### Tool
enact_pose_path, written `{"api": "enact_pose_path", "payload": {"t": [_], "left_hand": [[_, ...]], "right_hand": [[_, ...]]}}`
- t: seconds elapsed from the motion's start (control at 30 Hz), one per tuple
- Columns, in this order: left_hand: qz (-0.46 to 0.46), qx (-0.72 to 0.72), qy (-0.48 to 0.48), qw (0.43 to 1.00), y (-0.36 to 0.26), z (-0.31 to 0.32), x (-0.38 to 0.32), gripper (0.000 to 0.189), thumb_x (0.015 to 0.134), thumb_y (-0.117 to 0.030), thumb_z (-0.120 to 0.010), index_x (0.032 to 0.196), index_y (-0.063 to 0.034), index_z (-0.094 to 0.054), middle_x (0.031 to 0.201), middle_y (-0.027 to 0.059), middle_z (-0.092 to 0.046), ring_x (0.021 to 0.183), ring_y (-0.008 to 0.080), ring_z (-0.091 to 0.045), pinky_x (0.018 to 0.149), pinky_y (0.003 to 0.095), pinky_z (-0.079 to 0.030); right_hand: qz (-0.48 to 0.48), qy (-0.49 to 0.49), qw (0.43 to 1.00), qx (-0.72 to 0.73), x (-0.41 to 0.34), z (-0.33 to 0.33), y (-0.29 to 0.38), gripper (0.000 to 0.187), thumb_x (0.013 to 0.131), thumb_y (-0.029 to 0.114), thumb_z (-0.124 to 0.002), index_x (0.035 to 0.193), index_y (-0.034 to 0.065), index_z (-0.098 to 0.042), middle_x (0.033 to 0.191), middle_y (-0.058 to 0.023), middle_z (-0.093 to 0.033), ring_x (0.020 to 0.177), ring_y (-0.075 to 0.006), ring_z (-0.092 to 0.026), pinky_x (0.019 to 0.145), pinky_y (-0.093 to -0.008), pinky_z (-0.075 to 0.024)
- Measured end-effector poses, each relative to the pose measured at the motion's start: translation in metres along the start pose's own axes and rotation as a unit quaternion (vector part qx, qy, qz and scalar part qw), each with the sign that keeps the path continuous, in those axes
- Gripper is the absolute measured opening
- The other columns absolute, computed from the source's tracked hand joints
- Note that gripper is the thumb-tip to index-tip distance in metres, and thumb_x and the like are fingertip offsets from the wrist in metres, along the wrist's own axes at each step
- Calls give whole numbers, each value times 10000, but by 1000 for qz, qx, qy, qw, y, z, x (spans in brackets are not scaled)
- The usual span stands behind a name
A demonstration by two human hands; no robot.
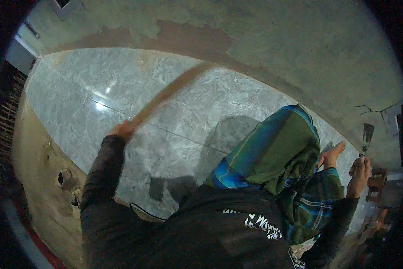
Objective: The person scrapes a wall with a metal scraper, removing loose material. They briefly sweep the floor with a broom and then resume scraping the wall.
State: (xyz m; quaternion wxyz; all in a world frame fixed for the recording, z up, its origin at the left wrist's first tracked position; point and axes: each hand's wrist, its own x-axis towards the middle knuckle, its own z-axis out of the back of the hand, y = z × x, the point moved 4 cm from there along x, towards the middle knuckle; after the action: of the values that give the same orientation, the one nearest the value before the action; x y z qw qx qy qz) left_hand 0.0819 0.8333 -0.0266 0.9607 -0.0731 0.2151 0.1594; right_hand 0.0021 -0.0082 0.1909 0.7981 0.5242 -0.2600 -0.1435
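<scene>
On the left, my left hand [122, 130] has its fingers around the near end of a long brown strip [171, 89], apparently a wooden board. The strip crosses the grey marbled floor tiles [174, 148] and its far end meets the foot of the wall. My right hand [359, 175], at the far right, grips a putty knife [367, 138] by its handle, with the blade pointing up and away from the tiles. Between my hands, a green and blue striped cloth [272, 148] covers my bent legs, and one bare foot [334, 156] rests near the wall.
A grey plastered wall [289, 43] with a darker brown patch [194, 38] borders the tiles. Left of them lies bare tan ground [36, 161] with a pipe opening [63, 178]. A dark cable [146, 213] curves beside me. A brown wooden object [376, 185] stands beyond my right hand.
</scene>
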Motion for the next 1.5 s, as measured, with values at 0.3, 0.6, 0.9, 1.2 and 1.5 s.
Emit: {"api": "enact_pose_path", "payload": {"t": [0.3, 0.6, 0.9, 1.2, 1.5], "left_hand": [[-143, -38, -10, 989, -20, -10, -67, 393, 959, -402, -575, 1135, -53, -536, 966, 309, -671, 978, 490, -633, 804, 560, -503], [-254, -43, 86, 963, -250, -96, -26, 448, 943, -404, -548, 1246, -75, -540, 1072, 219, -685, 1006, 431, -645, 860, 534, -503], [-32, -25, -54, 998, 58, 33, -54, 440, 963, -392, -571, 1170, -4, -581, 998, 282, -687, 980, 454, -659, 823, 520, -526], [-196, -26, 18, 980, -63, -77, -72, 410, 931, -428, -613, 1136, -76, -576, 914, 256, -683, 893, 476, -650, 767, 506, -524], [90, -1, -101, 991, 159, -71, 0, 464, 955, -486, -536, 1183, -82, -547, 1034, 264, -685, 980, 473, -648, 833, 551, -514]], "right_hand": [[20, 47, 999, 6, 5, -17, 9, 192, 1027, 244, -555, 1095, 66, -578, 748, 48, -487, 613, -36, -412, 523, -221, -308], [-9, 1, 1000, 10, 2, -15, 7, 175, 1028, 217, -547, 1073, 52, -586, 749, 34, -500, 591, -31, -414, 505, -210, -295], [-24, -7, 1000, 16, 3, -1, -15, 218, 1027, 222, -534, 1133, 42, -595, 737, 41, -499, 600, -35, -409, 499, -218, -303], [20, 43, 999, 12, 6, -18, 15, 182, 1019, 216, -560, 1131, 79, -605, 811, 57, -513, 661, -30, -420, 552, -216, -305], [-15, 46, 999, -19, 19, -11, -11, 235, 1018, 223, -541, 1159, 68, -647, 841, 34, -539, 680, -49, -433, 574, -226, -326]]}}
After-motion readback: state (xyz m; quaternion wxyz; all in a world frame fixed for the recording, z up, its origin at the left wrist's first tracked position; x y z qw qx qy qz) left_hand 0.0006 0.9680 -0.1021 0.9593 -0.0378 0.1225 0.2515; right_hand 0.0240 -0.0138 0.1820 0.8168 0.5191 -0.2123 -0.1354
